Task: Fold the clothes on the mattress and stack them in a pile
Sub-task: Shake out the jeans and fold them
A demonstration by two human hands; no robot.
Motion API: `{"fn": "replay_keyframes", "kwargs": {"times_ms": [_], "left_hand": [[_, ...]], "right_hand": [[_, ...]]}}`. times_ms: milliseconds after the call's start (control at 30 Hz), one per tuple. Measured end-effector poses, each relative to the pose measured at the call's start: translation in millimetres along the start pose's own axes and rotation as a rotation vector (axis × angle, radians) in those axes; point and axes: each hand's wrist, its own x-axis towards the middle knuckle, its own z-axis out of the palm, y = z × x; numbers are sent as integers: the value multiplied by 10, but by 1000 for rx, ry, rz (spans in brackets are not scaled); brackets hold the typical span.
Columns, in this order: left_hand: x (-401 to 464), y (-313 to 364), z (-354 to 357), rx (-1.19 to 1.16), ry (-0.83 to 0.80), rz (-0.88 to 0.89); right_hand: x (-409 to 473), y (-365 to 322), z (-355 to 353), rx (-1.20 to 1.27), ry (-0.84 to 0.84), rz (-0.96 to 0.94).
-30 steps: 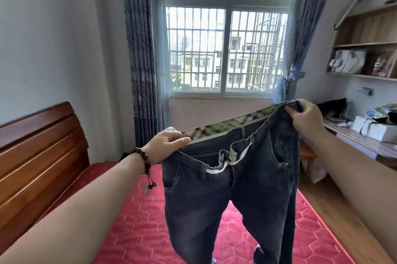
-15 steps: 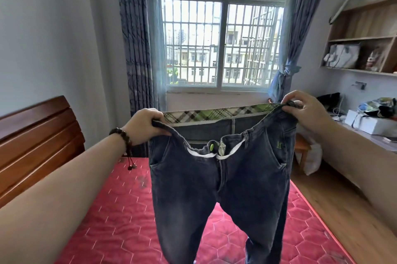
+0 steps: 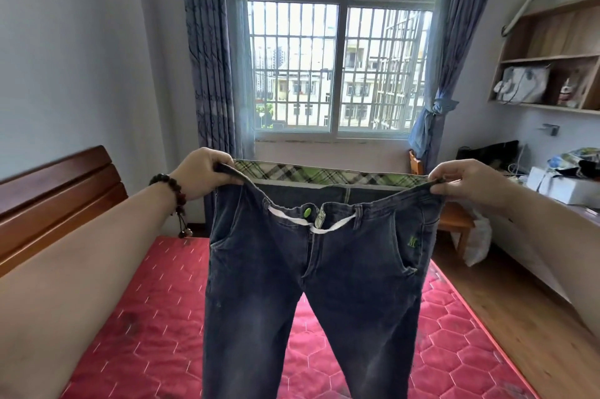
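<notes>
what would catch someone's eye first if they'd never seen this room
The dark jeans fill the middle of the view, stretched wide by the waistband and hanging over the red quilted mattress. The left hand and the right hand each grip one end of the waistband, showing its green plaid lining. Behind them is a bright barred window between blue curtains.

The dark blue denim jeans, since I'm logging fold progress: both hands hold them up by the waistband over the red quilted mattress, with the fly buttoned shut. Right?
Not quite. The head view shows the dark blue denim jeans with the fly open, its green button undone. The rest holds: the left hand and right hand hold the waistband, over the red quilted mattress.
</notes>
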Motion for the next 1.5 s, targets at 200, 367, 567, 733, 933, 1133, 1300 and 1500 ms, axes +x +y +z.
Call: {"fn": "replay_keyframes", "kwargs": {"times_ms": [200,367,567,733,933,1133,1300,1500], "left_hand": [[37,-58,-73,15,34,-2],[144,99,-192,-56,41,42],[76,111,-270,-292,-12,-30],[36,126,147,-724,161,-248],[123,233,491,-743,304,-393],[336,623,846,-774,312,-353],[450,1084,1280,-644,296,-275],[349,1180,1392,-503,217,-133]], "right_hand": [[-114,-39,16,565,30,100],[-70,-231,-2,738,253,57],[-149,-320,-207,526,295,32],[-43,-116,44,567,448,133],[141,-66,270,429,708,275],[325,-545,687,895,478,390],[353,-1170,1139,958,317,287],[300,-1460,1077,1127,-132,239]]}}
